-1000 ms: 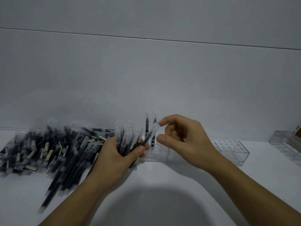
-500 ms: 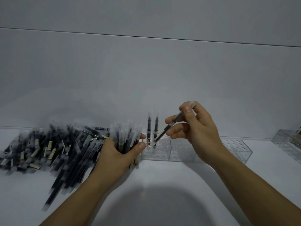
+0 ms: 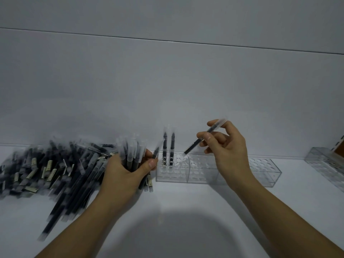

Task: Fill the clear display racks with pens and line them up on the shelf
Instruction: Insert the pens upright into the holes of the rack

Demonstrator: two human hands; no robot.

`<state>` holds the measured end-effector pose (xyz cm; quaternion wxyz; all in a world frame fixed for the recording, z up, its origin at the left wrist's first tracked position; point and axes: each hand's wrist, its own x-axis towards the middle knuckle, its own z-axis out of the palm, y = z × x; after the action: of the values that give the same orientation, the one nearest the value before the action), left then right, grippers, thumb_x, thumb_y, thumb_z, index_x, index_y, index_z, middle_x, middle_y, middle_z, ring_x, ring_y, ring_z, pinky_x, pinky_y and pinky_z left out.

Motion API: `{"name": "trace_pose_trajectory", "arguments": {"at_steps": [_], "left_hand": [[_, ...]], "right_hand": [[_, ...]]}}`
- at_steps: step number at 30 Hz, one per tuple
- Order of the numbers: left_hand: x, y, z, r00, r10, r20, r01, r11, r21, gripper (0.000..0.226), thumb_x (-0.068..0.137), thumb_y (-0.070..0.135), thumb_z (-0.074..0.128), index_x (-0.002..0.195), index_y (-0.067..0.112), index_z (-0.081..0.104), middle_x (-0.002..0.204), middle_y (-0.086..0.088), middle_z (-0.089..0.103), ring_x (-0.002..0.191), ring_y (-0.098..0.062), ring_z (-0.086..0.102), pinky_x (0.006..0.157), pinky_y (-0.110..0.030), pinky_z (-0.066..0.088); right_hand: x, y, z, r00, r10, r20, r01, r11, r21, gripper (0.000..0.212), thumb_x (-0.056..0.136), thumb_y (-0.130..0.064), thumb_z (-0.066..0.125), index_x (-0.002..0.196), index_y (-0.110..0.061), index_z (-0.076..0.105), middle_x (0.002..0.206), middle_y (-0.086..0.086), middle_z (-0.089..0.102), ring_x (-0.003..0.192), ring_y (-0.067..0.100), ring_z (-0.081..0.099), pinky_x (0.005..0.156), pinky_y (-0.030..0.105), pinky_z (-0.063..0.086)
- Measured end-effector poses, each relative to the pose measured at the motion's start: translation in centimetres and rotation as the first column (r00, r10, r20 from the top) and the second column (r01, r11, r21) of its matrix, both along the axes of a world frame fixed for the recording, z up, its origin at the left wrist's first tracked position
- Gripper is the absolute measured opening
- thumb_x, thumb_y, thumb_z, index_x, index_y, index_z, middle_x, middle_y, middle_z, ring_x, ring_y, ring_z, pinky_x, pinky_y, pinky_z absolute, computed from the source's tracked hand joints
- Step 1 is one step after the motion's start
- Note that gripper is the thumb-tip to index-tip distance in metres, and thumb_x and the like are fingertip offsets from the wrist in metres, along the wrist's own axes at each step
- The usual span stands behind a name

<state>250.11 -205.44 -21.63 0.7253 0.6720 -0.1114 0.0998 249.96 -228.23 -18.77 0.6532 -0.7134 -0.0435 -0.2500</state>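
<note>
R hand (image 3: 229,149): pinches slim black clear-capped pen (image 3: 202,141), pulled from pen bundle (image 3: 130,155) clenched in L hand (image 3: 124,174); now angled over clear acrylic holed rack (image 3: 197,175). 2 pens (image 3: 167,148) seated; 3rd insertion next.

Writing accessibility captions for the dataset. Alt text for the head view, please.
A person's right hand pinches a tilted pen, its lower end just above a clear rack holding two upright pens on a white shelf. The left hand grips a bundle of pens beside a loose pile of pens.
</note>
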Motion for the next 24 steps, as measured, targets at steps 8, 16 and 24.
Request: {"name": "trace_pose_trajectory", "arguments": {"at_steps": [8, 16, 24], "left_hand": [[0.3, -0.1, -0.3, 0.999, -0.009, -0.043, 0.004, 0.994, -0.106, 0.012, 0.085, -0.010, 0.067, 0.088, 0.002, 0.069, 0.079, -0.011, 0.074, 0.076, -0.020, 0.074, 0.066, -0.022, 0.058], [0.4, -0.2, -0.7, 0.999, -0.002, -0.052, -0.002, 0.996, -0.089, 0.018, 0.086, -0.006, 0.069, 0.082, 0.011, 0.073, 0.079, -0.010, 0.075, 0.079, -0.023, 0.074, 0.068, -0.025, 0.058], [0.4, -0.2, -0.9, 1.000, 0.003, -0.028, -0.004, 0.999, -0.051, 0.016, 0.084, -0.006, 0.070, 0.084, 0.009, 0.072, 0.078, -0.007, 0.075, 0.077, -0.018, 0.074, 0.067, -0.025, 0.059]], "right_hand": [[1.4, 1.2, 0.1, 0.999, 0.023, 0.047, -0.016, 0.989, -0.144, 0.018, 0.096, -0.009, 0.069, 0.109, -0.022, 0.065, 0.081, 0.005, 0.077, 0.078, 0.021, 0.074, 0.068, 0.034, 0.060], [1.8, 1.5, 0.0, 0.997, 0.050, 0.064, -0.033, 0.969, -0.246, 0.023, 0.097, -0.012, 0.067, 0.116, -0.026, 0.065, 0.085, 0.005, 0.076, 0.082, 0.019, 0.074, 0.074, 0.044, 0.062], [2.7, 1.7, -1.2, 0.995, 0.097, -0.007, -0.091, 0.904, -0.417, 0.026, 0.096, -0.013, 0.069, 0.116, -0.030, 0.067, 0.081, -0.001, 0.073, 0.081, 0.015, 0.070, 0.078, 0.043, 0.059]]}}
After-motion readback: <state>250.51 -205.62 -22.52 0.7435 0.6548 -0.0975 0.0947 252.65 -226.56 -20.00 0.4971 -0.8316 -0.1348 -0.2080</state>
